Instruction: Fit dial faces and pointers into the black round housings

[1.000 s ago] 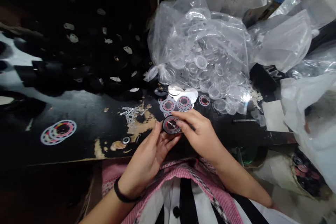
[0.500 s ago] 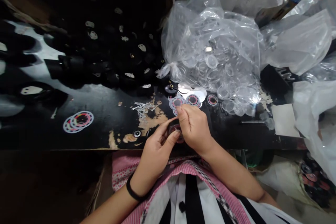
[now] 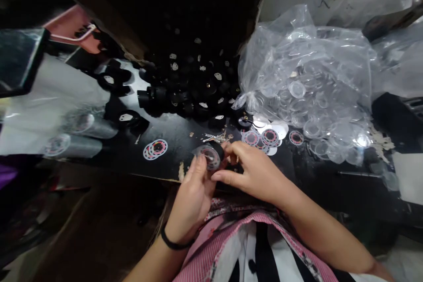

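In my left hand [image 3: 194, 189] is a small round dial gauge [image 3: 210, 157] with a black body and a clear front; its printed face and white pointer are tilted toward the left. My left thumb lies against the front rim. My right hand [image 3: 254, 169] is close on the gauge's right side, thumb stretched out below and fingers bent, with a gap between them. Whether its fingertips touch the black body is hard to see. Behind the hands lie white pointers [image 3: 213, 137], partly hidden by the gauge, and printed dial discs [image 3: 251, 138] beside white discs [image 3: 279, 129].
A clear bag of transparent round covers [image 3: 307, 92] fills the right rear. Black gauge bodies [image 3: 185, 94] crowd the dark back. Two dial discs [image 3: 155, 149] lie left of my hands, with wrapped cylinders [image 3: 82, 146] farther left. A thin metal rod [image 3: 358, 174] lies at right.
The view has swung left. My left hand has turned the gauge so its face shows. My right hand has opened from a closed grip above it and shifted to its right side.
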Available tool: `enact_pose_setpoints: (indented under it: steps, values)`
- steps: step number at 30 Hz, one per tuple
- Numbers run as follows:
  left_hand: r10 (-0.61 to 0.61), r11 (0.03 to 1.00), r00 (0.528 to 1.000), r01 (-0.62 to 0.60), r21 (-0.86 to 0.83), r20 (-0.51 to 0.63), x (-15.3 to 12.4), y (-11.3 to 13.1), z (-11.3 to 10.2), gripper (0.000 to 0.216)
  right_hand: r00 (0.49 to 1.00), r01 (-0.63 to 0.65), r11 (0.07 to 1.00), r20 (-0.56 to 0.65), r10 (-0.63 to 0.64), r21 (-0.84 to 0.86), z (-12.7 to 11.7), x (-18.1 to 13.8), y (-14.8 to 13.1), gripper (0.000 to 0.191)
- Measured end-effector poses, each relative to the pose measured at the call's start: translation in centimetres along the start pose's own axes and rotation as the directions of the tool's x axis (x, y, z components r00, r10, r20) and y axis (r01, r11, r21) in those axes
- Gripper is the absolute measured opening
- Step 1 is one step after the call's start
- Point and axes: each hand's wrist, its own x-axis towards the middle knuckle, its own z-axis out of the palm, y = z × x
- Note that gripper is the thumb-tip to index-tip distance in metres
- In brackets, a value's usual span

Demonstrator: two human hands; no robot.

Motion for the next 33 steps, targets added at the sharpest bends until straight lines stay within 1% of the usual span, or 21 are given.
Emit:
enact_pose_setpoints:
  steps: [1, 2, 3, 4, 5, 7, 8, 9, 10, 15, 18, 20, 21, 23, 25, 26, 27, 29, 30, 31, 33]
  values:
    - [-0.029, 0.999, 0.999, 0.029, 0.014, 0.018, 0.0, -0.1, 0.1, 0.039, 0.999, -0.004, 0.999, 0.033, 0.005, -0.037, -0.1, -0.4, -0.1, 0.033]
    - [-0.031, 0.999, 0.999, 0.029, 0.035, 0.036, 0.1, -0.2, 0.2, 0.041, 0.999, -0.016, 0.997, 0.047, 0.020, -0.081, -0.2, -0.7, -0.2, 0.031]
    - [0.011, 0.998, 0.999, -0.014, 0.067, 0.051, 0.2, -0.2, 0.3, 0.042, 0.998, -0.030, 0.991, 0.053, 0.037, -0.130, -0.2, -0.9, -0.4, 0.029]
    - [0.087, 0.988, 0.994, -0.095, 0.123, 0.068, 0.3, -0.1, 0.3, 0.041, 0.997, -0.035, 0.984, 0.066, 0.047, -0.174, -0.3, -1.0, -0.6, 0.028]
    - [0.182, 0.957, 0.978, -0.200, 0.213, 0.101, 0.6, 0.0, 0.3, 0.038, 0.995, -0.023, 0.979, 0.094, 0.043, -0.201, -0.3, -1.1, -0.7, 0.027]
    - [0.336, 0.822, 0.918, -0.395, 0.411, 0.210, 1.0, 0.4, 0.3, 0.034, 0.988, 0.018, 0.976, 0.155, 0.017, -0.218, -0.4, -1.2, -1.0, 0.027]
    - [0.369, 0.749, 0.890, -0.455, 0.482, 0.266, 1.2, 0.6, 0.3, 0.035, 0.985, 0.033, 0.977, 0.170, 0.003, -0.210, -0.5, -1.2, -1.1, 0.027]
    - [0.375, 0.706, 0.878, -0.479, 0.522, 0.299, 1.3, 0.7, 0.3, 0.038, 0.985, 0.045, 0.980, 0.171, -0.011, -0.194, -0.5, -1.2, -1.2, 0.027]
    - [0.372, 0.691, 0.873, -0.487, 0.535, 0.314, 1.4, 0.8, 0.3, 0.041, 0.987, 0.053, 0.983, 0.161, -0.025, -0.177, -0.4, -1.3, -1.1, 0.027]
    - [0.426, 0.683, 0.860, -0.510, 0.522, 0.283, 1.0, 0.0, 0.6, 0.047, 0.988, 0.149, 0.982, 0.055, -0.143, -0.115, 0.8, -2.0, -0.5, 0.019]
    - [0.469, 0.660, 0.852, -0.512, 0.549, 0.231, 0.7, -0.3, 0.8, 0.048, 0.980, 0.191, 0.977, -0.039, -0.195, -0.100, 2.2, -2.1, -0.5, 0.022]
    - [0.507, 0.632, 0.843, -0.504, 0.589, 0.178, 0.5, -0.1, 0.3, 0.049, 0.974, 0.212, 0.973, -0.061, -0.219, -0.095, 3.1, -1.7, -1.0, 0.023]
    - [0.523, 0.613, 0.838, -0.495, 0.616, 0.154, 0.3, 0.2, -0.3, 0.049, 0.975, 0.215, 0.972, -0.039, -0.219, -0.094, 3.5, -1.4, -1.3, 0.025]
    - [0.536, 0.562, 0.835, -0.461, 0.687, 0.123, -0.3, 1.1, -2.3, 0.048, 0.975, 0.211, 0.974, 0.082, -0.204, -0.085, 3.6, -0.9, -1.8, 0.028]
    - [0.536, 0.489, 0.839, -0.403, 0.773, 0.098, -1.2, 2.2, -5.3, 0.043, 0.952, 0.216, 0.975, 0.233, -0.201, -0.041, 3.0, -0.4, -1.9, 0.030]
    - [0.544, 0.442, 0.836, -0.366, 0.819, 0.080, -1.6, 2.8, -7.0, 0.041, 0.938, 0.215, 0.977, 0.279, -0.205, -0.004, 2.6, -0.2, -1.8, 0.029]
    - [0.576, 0.392, 0.816, -0.328, 0.860, 0.049, -2.0, 3.4, -8.7, 0.037, 0.935, 0.202, 0.979, 0.290, -0.202, 0.032, 2.0, 0.0, -1.5, 0.029]
    - [0.645, 0.290, 0.764, -0.280, 0.915, 0.029, -2.0, 4.2, -11.0, 0.018, 0.962, 0.135, 0.988, 0.231, -0.148, 0.069, 1.2, 0.1, -1.0, 0.028]
    - [0.667, 0.244, 0.744, -0.278, 0.929, 0.048, -1.7, 4.5, -11.4, 0.012, 0.974, 0.103, 0.993, 0.198, -0.113, 0.064, 1.0, 0.1, -0.8, 0.027]
    - [0.674, 0.203, 0.734, -0.293, 0.934, 0.084, -1.0, 4.5, -11.2, 0.010, 0.979, 0.086, 0.995, 0.183, -0.094, 0.051, 0.9, 0.0, -0.7, 0.026]
    - [0.649, 0.141, 0.736, -0.364, 0.920, 0.192, 1.3, 4.3, -9.2, 0.020, 0.971, 0.110, 0.993, 0.212, -0.114, 0.035, 1.1, -0.1, -0.9, 0.023]
